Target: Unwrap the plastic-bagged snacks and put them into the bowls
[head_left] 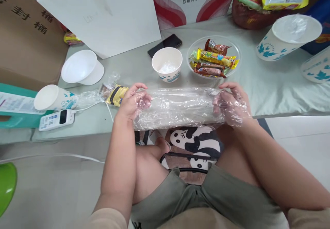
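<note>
A sheet of clear plastic wrap (177, 107) is stretched between my two hands, over the front edge of the covered table. My left hand (134, 101) is closed on its left end, the fingers curled into the film. On the other side, my right hand (232, 101) grips the right end, with crinkled film lying over the fingers. Just beyond the wrap stands a paper cup (167, 64) with crumpled clear film inside. Right of it is a clear round dish (189, 55) of wrapped snacks (216, 58). A yellow-and-black packet (116, 95) lies by my left hand.
At left are a tipped paper cup (55, 98), a white bowl (79, 65) and a white power strip (56, 119) with a cable. A phone (166, 45) lies behind. A film-lined cup (286, 40) stands at right; boxes (193, 2) line the back.
</note>
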Demonstrator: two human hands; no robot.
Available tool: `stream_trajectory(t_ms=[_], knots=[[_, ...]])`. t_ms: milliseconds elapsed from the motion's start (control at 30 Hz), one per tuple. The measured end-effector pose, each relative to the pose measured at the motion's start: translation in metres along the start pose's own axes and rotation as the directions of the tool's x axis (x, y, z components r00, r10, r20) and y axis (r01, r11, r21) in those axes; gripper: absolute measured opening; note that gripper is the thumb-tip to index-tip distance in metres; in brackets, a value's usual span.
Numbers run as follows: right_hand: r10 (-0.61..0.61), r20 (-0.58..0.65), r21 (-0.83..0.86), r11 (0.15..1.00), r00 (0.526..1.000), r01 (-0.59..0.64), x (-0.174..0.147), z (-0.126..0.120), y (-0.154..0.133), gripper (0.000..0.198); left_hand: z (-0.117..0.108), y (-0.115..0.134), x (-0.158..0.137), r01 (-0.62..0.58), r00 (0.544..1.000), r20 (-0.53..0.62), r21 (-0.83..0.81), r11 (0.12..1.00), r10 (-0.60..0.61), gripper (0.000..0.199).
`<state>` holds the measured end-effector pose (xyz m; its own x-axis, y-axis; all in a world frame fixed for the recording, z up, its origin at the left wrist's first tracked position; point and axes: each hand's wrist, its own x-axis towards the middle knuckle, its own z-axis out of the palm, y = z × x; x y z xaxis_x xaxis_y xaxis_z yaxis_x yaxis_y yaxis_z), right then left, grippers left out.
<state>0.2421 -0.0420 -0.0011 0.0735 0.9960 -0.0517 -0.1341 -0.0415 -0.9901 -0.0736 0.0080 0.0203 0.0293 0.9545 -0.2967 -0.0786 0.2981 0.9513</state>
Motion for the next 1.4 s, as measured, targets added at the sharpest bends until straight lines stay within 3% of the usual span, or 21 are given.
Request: stream_trajectory(t_ms=[100, 200, 267, 367, 533, 667, 767, 900, 967, 1033, 1100, 1167, 1233, 1300, 1333, 1400], knots=[[0.031, 0.023, 0.12, 0.992, 0.999, -0.034, 0.002, -0.003, -0.002, 0.025, 0.0, 0.003, -0.001, 0.053, 0.998, -0.023, -0.038, 0.998, -0.054, 0.016], [0.029, 0.036, 0.105, 0.994, 0.999, -0.033, 0.004, -0.006, -0.004, 0.022, -0.001, 0.005, 0.001, 0.06, 0.997, -0.043, -0.064, 0.996, -0.062, 0.014], [-0.054, 0.057, 0.04, 0.998, 0.997, 0.051, 0.006, -0.007, -0.003, 0.022, -0.003, 0.005, 0.004, 0.06, 0.998, -0.027, -0.083, 0.995, -0.063, 0.012], [-0.191, 0.074, -0.069, 0.978, 0.979, 0.196, 0.007, -0.006, 0.0, 0.035, -0.005, 0.005, 0.007, 0.104, 0.994, 0.032, -0.088, 0.991, -0.102, 0.028], [-0.165, 0.09, -0.365, 0.912, 0.982, 0.187, 0.0, -0.001, 0.002, 0.013, -0.002, 0.006, 0.003, 0.115, 0.989, 0.093, 0.042, 0.992, -0.119, 0.033], [-0.121, 0.1, -0.291, 0.946, 0.988, 0.145, -0.003, -0.003, 0.006, 0.046, -0.002, 0.007, 0.0, 0.076, 0.986, 0.141, 0.118, 0.99, -0.093, 0.056], [-0.1, 0.149, -0.272, 0.952, 0.984, 0.138, -0.002, -0.013, 0.008, 0.057, -0.005, 0.008, 0.002, 0.025, 0.988, 0.151, 0.086, 0.996, -0.038, 0.064], [-0.213, 0.024, -0.37, 0.906, 0.977, 0.207, -0.002, -0.027, 0.004, 0.03, -0.003, 0.007, 0.002, 0.016, 0.979, 0.2, 0.033, 0.999, -0.022, 0.064], [-0.274, -0.023, -0.321, 0.913, 0.961, 0.253, -0.002, -0.026, 0.001, 0.018, 0.004, 0.007, -0.001, 0.031, 0.963, 0.267, 0.01, 0.999, -0.033, 0.063], [-0.256, 0.054, -0.193, 0.946, 0.965, 0.262, -0.001, -0.018, -0.001, 0.019, 0.015, 0.007, -0.004, 0.05, 0.936, 0.348, 0.007, 0.999, -0.049, 0.061], [-0.173, 0.234, -0.064, 0.979, 0.957, 0.193, 0.0, -0.002, -0.001, 0.031, 0.026, 0.007, -0.007, 0.07, 0.901, 0.427, 0.033, 0.997, -0.077, 0.058], [-0.056, 0.421, -0.04, 0.996, 0.905, 0.08, 0.001, 0.015, 0.002, 0.046, 0.035, 0.008, -0.007, 0.089, 0.863, 0.492, 0.072, 0.993, -0.113, 0.057], [0.073, 0.56, -0.137, 0.991, 0.825, 0.005, 0.002, 0.029, 0.006, 0.039, 0.039, 0.01, -0.006, 0.104, 0.841, 0.524, 0.084, 0.991, -0.132, 0.063], [0.15, 0.6, -0.239, 0.971, 0.785, -0.003, 0.004, 0.035, 0.01, 0.018, 0.04, 0.01, -0.003, 0.098, 0.867, 0.487, 0.044, 0.994, -0.107, 0.075], [0.154, 0.582, -0.252, 0.968, 0.798, -0.003, 0.005, 0.036, 0.011, 0.011, 0.04, 0.01, -0.002, 0.088, 0.893, 0.443, 0.001, 0.996, -0.079, 0.079], [0.11, 0.483, -0.202, 0.979, 0.869, -0.011, 0.006, 0.033, 0.012, 0.011, 0.043, 0.005, -0.002, 0.063, 0.938, 0.347, -0.111, 0.992, -0.02, 0.077]])
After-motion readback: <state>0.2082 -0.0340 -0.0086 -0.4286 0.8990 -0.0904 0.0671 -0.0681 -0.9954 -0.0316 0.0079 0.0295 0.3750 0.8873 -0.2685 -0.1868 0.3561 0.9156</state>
